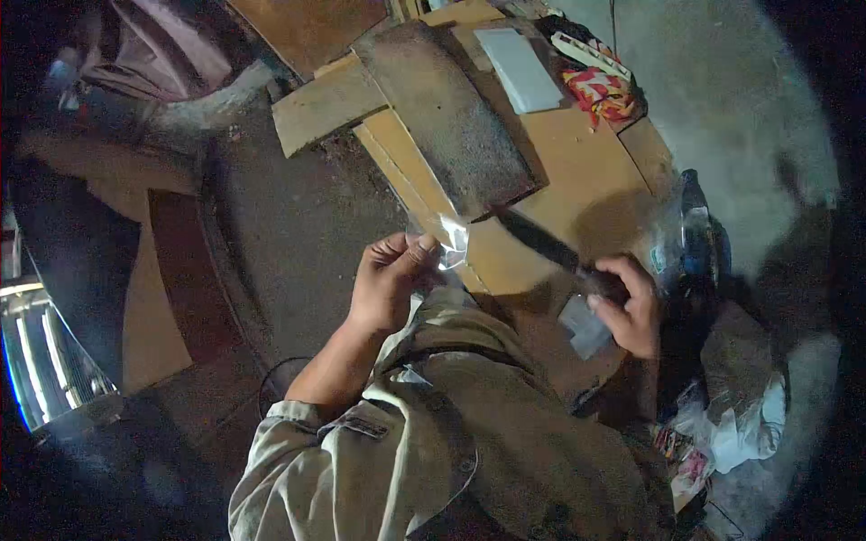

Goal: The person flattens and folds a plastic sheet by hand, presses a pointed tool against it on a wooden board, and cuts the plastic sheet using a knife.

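My left hand (388,275) pinches a small piece of clear, shiny plastic (454,240) between thumb and fingers. In my right hand (634,308) is a knife (538,240), gripped by its dark handle. Its dark blade points up and left, with the tip near the lower corner of a worn dark board (446,113). Under my right hand lie some clear plastic pieces (586,326) on the wooden tabletop (577,162). Whether the blade touches the board, I cannot tell.
A stack of white sheets (519,70) lies at the back of the tabletop, beside a red and yellow cloth (603,93). A short wooden plank (325,106) juts out left. Dark bottles (699,230) and plastic bags (749,424) stand to the right.
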A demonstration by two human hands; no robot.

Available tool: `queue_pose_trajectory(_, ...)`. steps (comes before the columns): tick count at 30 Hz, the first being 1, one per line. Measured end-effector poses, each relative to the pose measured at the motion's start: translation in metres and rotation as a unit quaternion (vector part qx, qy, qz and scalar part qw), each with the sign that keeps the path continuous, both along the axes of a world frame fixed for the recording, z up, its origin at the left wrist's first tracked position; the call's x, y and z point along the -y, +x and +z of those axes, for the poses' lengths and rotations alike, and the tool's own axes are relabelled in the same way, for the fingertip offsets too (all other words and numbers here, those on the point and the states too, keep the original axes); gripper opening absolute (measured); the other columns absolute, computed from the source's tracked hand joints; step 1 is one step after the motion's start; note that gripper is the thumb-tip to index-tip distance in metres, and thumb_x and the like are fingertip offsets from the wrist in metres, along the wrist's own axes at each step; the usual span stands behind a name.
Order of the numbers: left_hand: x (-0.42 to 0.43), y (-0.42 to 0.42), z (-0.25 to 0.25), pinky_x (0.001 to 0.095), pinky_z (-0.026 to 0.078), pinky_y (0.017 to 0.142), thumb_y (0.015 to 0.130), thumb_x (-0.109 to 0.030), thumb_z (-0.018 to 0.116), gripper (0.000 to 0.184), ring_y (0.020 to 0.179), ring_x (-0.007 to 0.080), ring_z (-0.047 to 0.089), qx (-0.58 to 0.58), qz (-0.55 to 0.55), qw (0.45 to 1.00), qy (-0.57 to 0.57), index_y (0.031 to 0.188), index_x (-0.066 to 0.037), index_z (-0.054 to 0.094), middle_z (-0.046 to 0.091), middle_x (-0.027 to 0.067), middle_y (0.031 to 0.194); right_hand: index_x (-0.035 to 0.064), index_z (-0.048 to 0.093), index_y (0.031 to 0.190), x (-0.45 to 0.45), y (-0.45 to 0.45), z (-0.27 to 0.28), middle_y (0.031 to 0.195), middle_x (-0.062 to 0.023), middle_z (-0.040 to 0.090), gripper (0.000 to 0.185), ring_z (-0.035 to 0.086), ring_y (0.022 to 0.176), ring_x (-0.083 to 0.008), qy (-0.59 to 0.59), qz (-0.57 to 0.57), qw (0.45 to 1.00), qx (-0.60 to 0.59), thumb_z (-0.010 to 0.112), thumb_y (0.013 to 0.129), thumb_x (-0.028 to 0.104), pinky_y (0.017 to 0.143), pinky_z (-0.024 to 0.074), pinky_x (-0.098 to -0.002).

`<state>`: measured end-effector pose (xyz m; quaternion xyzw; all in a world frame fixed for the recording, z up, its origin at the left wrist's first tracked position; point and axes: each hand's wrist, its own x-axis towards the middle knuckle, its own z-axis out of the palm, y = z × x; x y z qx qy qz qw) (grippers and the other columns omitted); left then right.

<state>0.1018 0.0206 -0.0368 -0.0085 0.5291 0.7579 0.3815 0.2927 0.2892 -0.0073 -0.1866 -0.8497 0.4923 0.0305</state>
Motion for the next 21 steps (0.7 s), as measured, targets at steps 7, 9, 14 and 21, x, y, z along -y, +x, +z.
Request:
queue_pose_trajectory(7, 0.006, -0.002, -0.001, 0.0241, 0.04, 0.054, 0.09, -0.026, 0.064, 0.024, 0.057, 0.0068, 0.049, -0.015, -0.011, 1.0, 0.018, 0.077, -0.006, 0.064, 0.057, -0.0014, 0.066, 0.0001, 0.059, 0.104, 0.008, -0.001, 0.027, 0.094, -0.0154, 0.058, 0.036, 0.057, 0.087, -0.0304, 0.128, 0.106, 0.986, -0.028, 0.068, 0.07, 0.005, 0.079, 0.0437, -0.0358)
queue_pose_trajectory(9, 0.006, -0.001, -0.001, 0.0241, 0.039, 0.053, 0.091, -0.026, 0.064, 0.024, 0.057, 0.0067, 0.048, -0.011, -0.008, 1.0, 0.014, 0.077, -0.007, 0.063, 0.057, -0.0016, 0.066, -0.0003, 0.059, 0.104, 0.005, -0.001, 0.024, 0.094, -0.0157, 0.058, 0.036, 0.057, 0.086, -0.0302, 0.122, 0.121, 0.985, -0.035, 0.067, 0.07, 0.005, 0.079, 0.044, -0.0361)
queue_pose_trajectory(14, 0.008, -0.003, -0.012, 0.025, 0.038, 0.054, 0.091, -0.025, 0.063, 0.024, 0.059, 0.0066, 0.048, -0.012, -0.001, 1.0, 0.012, 0.075, -0.007, 0.062, 0.056, -0.0026, 0.067, 0.0002, 0.06, 0.104, 0.008, 0.0, 0.018, 0.093, -0.0151, 0.058, 0.035, 0.058, 0.087, -0.0301, 0.134, 0.098, 0.985, -0.055, 0.066, 0.07, 0.004, 0.079, 0.0445, -0.0364)
queue_pose_trajectory(21, 0.006, 0.003, -0.014, 0.0248, 0.044, 0.059, 0.09, -0.023, 0.064, 0.021, 0.066, 0.008, 0.057, -0.037, -0.002, 0.999, 0.009, 0.086, -0.003, 0.068, 0.066, 0.0027, 0.076, 0.0018, 0.061, 0.104, 0.012, -0.01, 0.017, 0.092, -0.0148, 0.059, 0.038, 0.059, 0.09, -0.0317, 0.146, 0.1, 0.983, -0.04, 0.067, 0.067, 0.004, 0.081, 0.0453, -0.037)
